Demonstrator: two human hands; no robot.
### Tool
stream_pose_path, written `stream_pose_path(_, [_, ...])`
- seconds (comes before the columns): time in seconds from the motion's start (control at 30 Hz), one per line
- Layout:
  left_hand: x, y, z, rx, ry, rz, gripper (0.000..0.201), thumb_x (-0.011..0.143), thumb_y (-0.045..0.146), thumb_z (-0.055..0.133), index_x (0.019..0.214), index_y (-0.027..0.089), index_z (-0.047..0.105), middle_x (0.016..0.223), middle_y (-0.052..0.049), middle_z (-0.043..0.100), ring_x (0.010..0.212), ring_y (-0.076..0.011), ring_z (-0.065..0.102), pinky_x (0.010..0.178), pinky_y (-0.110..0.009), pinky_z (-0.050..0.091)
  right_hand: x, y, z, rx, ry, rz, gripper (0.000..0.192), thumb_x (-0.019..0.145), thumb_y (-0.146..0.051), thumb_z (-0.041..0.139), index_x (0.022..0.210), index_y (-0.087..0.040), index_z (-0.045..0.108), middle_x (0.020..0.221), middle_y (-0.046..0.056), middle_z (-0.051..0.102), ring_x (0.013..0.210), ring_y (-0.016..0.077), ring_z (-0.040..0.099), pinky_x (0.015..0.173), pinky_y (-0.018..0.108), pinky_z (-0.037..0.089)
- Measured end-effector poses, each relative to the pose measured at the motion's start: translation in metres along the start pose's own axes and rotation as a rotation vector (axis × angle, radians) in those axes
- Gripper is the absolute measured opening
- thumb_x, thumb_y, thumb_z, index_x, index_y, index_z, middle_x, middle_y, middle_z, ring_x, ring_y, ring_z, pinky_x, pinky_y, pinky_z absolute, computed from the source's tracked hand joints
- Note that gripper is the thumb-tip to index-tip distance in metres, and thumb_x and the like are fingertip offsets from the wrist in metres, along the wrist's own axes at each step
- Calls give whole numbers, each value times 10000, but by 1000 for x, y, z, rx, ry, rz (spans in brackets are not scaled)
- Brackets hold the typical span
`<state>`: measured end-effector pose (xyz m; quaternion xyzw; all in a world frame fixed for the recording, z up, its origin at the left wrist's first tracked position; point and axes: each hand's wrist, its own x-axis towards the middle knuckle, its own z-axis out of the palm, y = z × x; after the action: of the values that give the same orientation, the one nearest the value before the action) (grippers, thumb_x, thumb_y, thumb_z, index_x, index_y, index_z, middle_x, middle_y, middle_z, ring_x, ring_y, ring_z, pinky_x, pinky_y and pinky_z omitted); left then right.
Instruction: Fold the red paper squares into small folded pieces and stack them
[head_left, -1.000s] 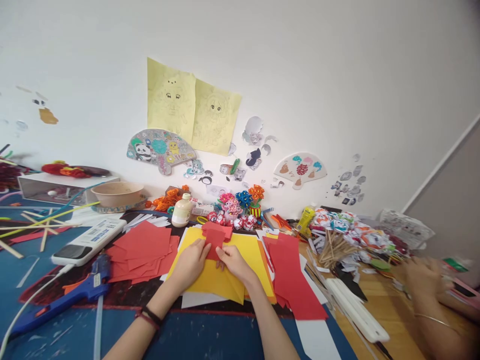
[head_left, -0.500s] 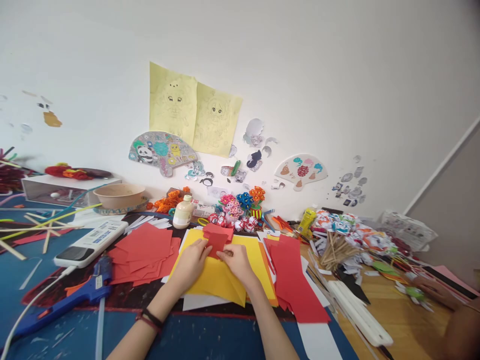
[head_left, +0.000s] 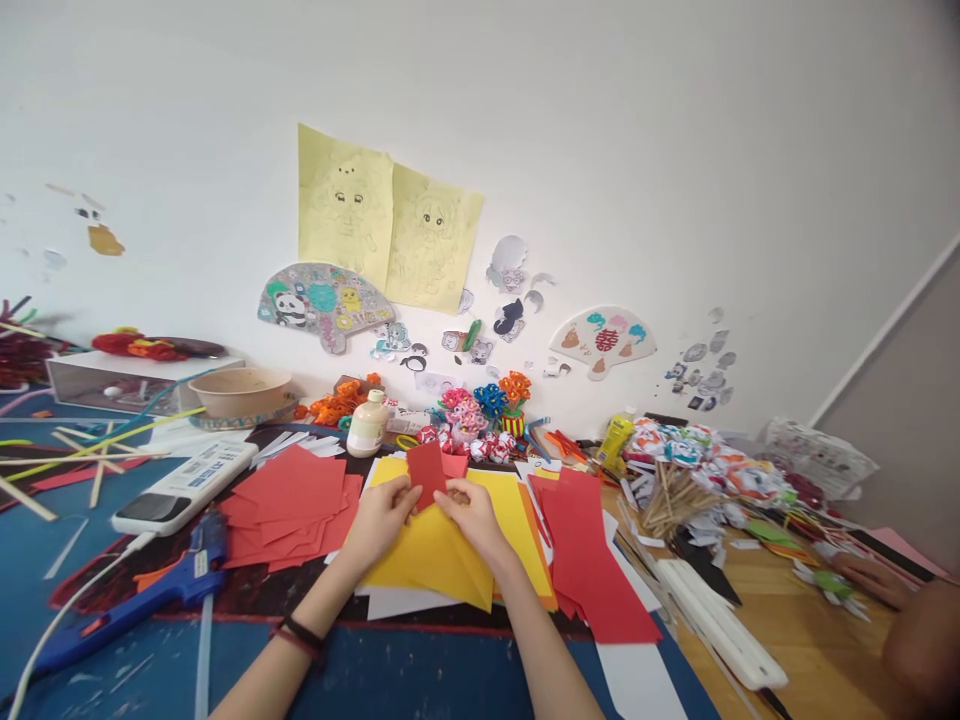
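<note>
Only legible sign: red double-happiness char. (囍) on white paper fan [head_left: 602, 341], wall right of center. Label on remote [head_left: 184, 484] too small to read.

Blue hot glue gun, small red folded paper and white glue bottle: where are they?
Blue hot glue gun [head_left: 161, 583], head view, on its body.
Small red folded paper [head_left: 427, 470], head view, its upper face.
White glue bottle [head_left: 367, 428], head view, its belly.

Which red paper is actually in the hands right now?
The small folded red piece, pinched between left hand and right hand over the yellow sheets. The red stack and red strips lie untouched.
</note>
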<state>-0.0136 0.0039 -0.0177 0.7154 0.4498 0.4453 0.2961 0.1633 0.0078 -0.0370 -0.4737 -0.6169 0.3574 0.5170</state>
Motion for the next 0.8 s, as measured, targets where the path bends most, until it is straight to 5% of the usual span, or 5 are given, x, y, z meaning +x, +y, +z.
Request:
stream_pose_path(0.1, [1, 5, 1, -232, 3, -63, 352, 817, 484, 506, 639, 185, 561, 593, -36, 646, 526, -164, 589, 565, -257, 427, -1, -2, 7, 197, 60, 100, 491, 690, -491, 717, 1039, -156, 631, 681, 3, 578, 492, 108, 477, 418, 211, 358])
stream_pose_path(0.23, [5, 0, 6, -368, -56, -83, 355, 830, 489, 485, 802, 156, 606, 701, -82, 685, 594, -194, 635, 589, -285, 472, -3, -5, 17, 271, -45, 84, 390, 724, -521, 680, 791, -142, 619, 667, 39, 615, 530, 139, 577, 449, 222, 432])
stream_pose_path(0.53, [-3, -22, -41, 998, 265, -37, 293, 835, 126, 424, 1070, 78, 591, 1046, -214, 614, 1004, -329, 565, 819, -424, 414, 45, -30, -13, -494, 116, 190, 381, 879, -468, 461, 700, -160, 594, 547, 28, 607, 491, 158, 592, 484, 235, 417])
stream_pose_path(0.67, [-9, -30, -56, 1174, 272, -172, 386, 807, 216, 512, 1143, 36, 575, 1110, -267, 594, 1016, -376, 563, 813, -450, 403, 38, -33, -19, -721, 244, 190, 280, 880, -356, 517, 791, -114, 624, 806, 176, 687, 805, 265, 653, 639, 289, 418])
stream_pose_path(0.8, [-11, -23, -60, 1133, 136, -212, 255, 814, 189, 483, 947, 54, 653, 880, -211, 674, 859, -342, 637, 751, -412, 414, 14, -25, -11, -1246, 315, 92, 341, 971, -345, 335, 1009, -130, 598, 774, 161, 693, 733, 265, 672, 613, 296, 385])
